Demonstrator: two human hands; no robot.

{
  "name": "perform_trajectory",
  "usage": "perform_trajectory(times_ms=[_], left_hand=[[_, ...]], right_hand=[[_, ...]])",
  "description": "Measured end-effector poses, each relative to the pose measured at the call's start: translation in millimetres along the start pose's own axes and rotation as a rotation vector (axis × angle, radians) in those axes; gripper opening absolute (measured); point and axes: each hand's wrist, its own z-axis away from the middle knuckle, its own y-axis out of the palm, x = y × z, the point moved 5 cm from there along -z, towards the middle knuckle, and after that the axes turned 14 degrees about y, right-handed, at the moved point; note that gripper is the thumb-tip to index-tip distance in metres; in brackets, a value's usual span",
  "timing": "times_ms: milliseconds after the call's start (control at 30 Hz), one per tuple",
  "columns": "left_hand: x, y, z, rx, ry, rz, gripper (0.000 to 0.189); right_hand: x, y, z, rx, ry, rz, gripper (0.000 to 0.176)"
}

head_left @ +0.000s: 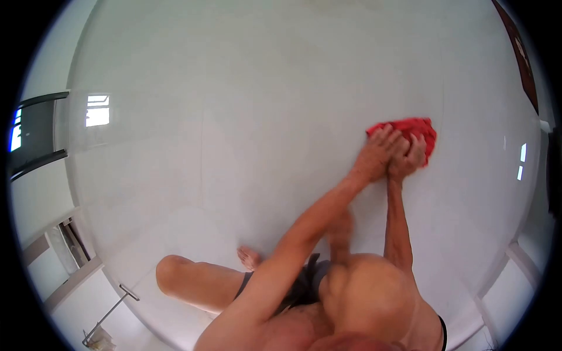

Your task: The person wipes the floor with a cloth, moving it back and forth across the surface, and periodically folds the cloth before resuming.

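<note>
A crumpled red cloth (422,126) lies on the pale glossy floor, right of the middle of the view. My left hand (377,155) presses on its near left part, fingers bent over the fabric. Right beside it and touching it, my right hand (408,161) bears down on the cloth with curled fingers. Both arms reach forward together, and the palms and the fabric under them are hidden. My bent knees and one bare foot (249,257) show below the arms.
The shiny floor (263,117) carries window reflections. A long-handled T-shaped tool (111,316) leans at the lower left. On the left stands a dark-framed object (40,128); a brown panel (520,55) edges the upper right. Walls curve around the sides.
</note>
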Motion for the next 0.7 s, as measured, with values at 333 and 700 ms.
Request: perform_trajectory(times_ms=[333, 700], left_hand=[[136.7, -157.4, 136.9, -0.198, -0.445, -0.499, 0.069], [30.2, -125.1, 149.5, -0.055, -0.548, -0.600, 0.074]], right_hand=[[252.6, 147.4, 84.9, 0.425, -0.506, -0.311, 0.026], [195.6, 66.0, 116.5, 0.516, -0.578, -0.329, 0.018]])
